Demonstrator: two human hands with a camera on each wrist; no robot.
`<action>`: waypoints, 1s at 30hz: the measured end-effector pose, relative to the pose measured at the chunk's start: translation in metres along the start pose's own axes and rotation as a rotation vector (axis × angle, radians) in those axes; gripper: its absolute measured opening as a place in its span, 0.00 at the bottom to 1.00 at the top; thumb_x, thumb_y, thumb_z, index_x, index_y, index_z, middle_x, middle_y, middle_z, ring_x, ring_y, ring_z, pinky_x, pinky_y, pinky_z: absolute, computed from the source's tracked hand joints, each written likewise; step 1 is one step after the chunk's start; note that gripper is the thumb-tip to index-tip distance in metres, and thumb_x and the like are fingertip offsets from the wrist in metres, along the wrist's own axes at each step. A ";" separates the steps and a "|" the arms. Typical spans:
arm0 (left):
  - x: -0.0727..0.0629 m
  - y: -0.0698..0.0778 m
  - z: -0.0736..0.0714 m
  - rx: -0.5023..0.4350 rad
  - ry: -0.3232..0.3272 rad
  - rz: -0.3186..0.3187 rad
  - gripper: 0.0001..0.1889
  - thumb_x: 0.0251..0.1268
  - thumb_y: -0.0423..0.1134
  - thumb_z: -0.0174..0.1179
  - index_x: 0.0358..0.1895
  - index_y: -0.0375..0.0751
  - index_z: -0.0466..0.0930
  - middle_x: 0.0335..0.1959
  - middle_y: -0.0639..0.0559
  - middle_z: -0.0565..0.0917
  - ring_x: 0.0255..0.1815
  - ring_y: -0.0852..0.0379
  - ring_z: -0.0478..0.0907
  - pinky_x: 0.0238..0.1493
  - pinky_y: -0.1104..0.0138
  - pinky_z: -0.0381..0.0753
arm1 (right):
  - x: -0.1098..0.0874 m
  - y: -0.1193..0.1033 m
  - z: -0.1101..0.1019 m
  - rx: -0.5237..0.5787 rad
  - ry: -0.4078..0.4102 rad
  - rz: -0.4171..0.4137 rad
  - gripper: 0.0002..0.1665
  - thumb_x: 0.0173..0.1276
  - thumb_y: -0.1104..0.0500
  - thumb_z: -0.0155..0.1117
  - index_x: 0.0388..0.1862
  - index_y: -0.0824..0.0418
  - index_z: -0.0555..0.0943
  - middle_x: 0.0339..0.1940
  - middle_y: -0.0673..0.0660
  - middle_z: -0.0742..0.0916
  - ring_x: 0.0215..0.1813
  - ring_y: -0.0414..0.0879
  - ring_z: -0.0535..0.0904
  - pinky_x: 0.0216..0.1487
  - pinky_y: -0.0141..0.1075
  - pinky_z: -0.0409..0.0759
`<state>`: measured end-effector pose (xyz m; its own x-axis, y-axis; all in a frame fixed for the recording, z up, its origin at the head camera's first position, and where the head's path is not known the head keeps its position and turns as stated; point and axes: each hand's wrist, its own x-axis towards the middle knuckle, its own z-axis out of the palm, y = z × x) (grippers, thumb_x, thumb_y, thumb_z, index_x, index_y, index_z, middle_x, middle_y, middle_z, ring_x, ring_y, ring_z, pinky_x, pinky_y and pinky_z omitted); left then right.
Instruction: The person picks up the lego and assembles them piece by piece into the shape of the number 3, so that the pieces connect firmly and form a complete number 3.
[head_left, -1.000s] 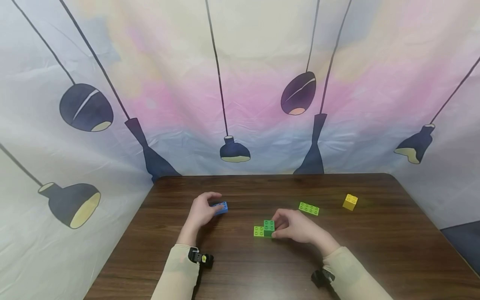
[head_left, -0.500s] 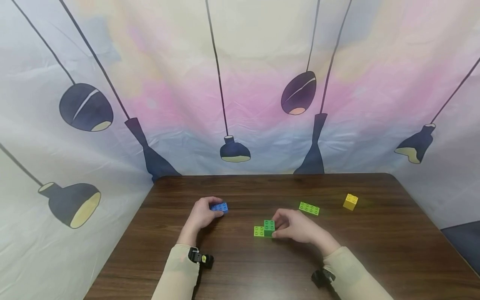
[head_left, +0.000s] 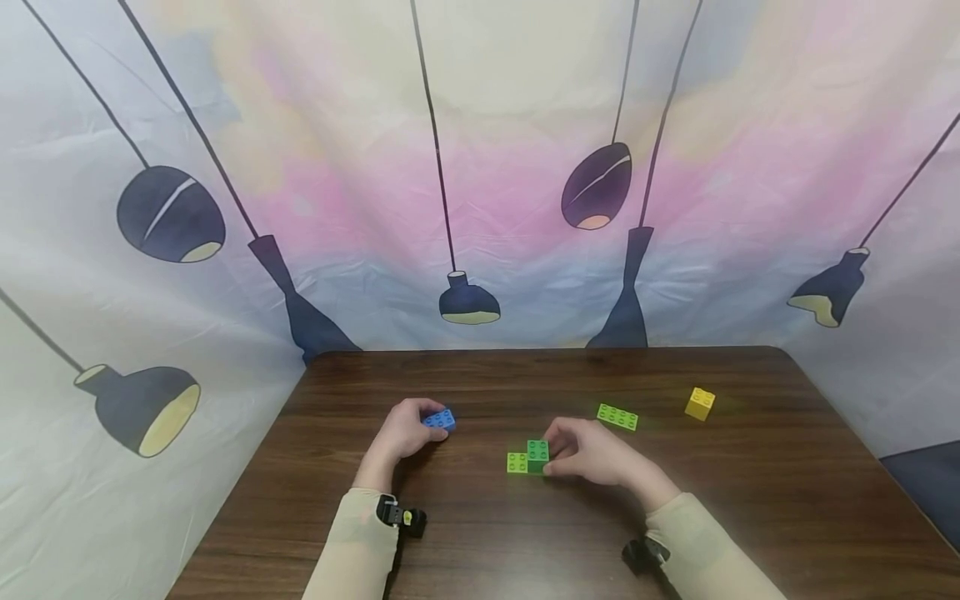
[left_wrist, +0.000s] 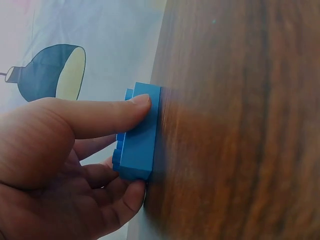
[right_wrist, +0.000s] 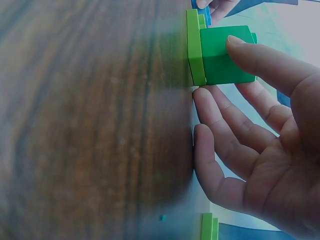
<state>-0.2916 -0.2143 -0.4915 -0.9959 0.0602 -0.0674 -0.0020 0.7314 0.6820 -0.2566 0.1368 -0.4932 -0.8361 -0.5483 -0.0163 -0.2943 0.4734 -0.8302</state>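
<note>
My left hand [head_left: 403,429] pinches a blue toy building brick [head_left: 440,419] between thumb and fingers at the left of the table. In the left wrist view the blue brick [left_wrist: 140,135] has its studs facing away from the wood, and its base is close along the tabletop. Near the middle, my right hand [head_left: 592,452] holds a green square brick [head_left: 537,451] by its sides. That green brick [right_wrist: 227,55] sits on one end of a flat lime-green plate [head_left: 517,462], whose other studs show to its left.
A second lime-green plate [head_left: 618,417] lies behind my right hand. Farther right stands a yellow square brick [head_left: 700,403]. The dark wooden table [head_left: 480,533] ends at a hanging cloth [head_left: 525,208] printed with lamps.
My left fingers have closed around the blue brick, and the brick has turned a little. The right hand and the green brick stay in place.
</note>
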 end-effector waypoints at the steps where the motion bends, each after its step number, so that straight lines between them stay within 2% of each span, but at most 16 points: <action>1: 0.000 0.000 0.000 0.004 -0.001 0.001 0.19 0.65 0.33 0.76 0.59 0.37 0.87 0.56 0.41 0.86 0.53 0.45 0.81 0.60 0.45 0.78 | 0.000 0.000 0.000 0.000 0.000 0.001 0.17 0.65 0.59 0.82 0.47 0.55 0.83 0.43 0.49 0.90 0.45 0.44 0.88 0.45 0.41 0.86; 13: -0.001 0.003 -0.001 0.015 -0.023 0.018 0.17 0.61 0.36 0.79 0.53 0.39 0.89 0.51 0.45 0.87 0.49 0.47 0.80 0.59 0.46 0.78 | 0.000 0.001 -0.001 0.002 -0.005 0.000 0.17 0.65 0.59 0.82 0.48 0.56 0.83 0.44 0.49 0.90 0.45 0.44 0.88 0.45 0.41 0.86; 30: -0.004 0.005 -0.002 -0.014 -0.026 0.016 0.17 0.64 0.36 0.77 0.55 0.38 0.88 0.51 0.44 0.87 0.48 0.47 0.80 0.57 0.46 0.79 | 0.001 0.003 0.001 0.014 -0.001 0.015 0.17 0.65 0.60 0.82 0.48 0.56 0.83 0.43 0.49 0.90 0.45 0.44 0.88 0.45 0.41 0.86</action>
<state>-0.2882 -0.2127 -0.4865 -0.9931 0.0894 -0.0756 0.0121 0.7207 0.6931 -0.2580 0.1365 -0.4959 -0.8396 -0.5424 -0.0293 -0.2754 0.4716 -0.8377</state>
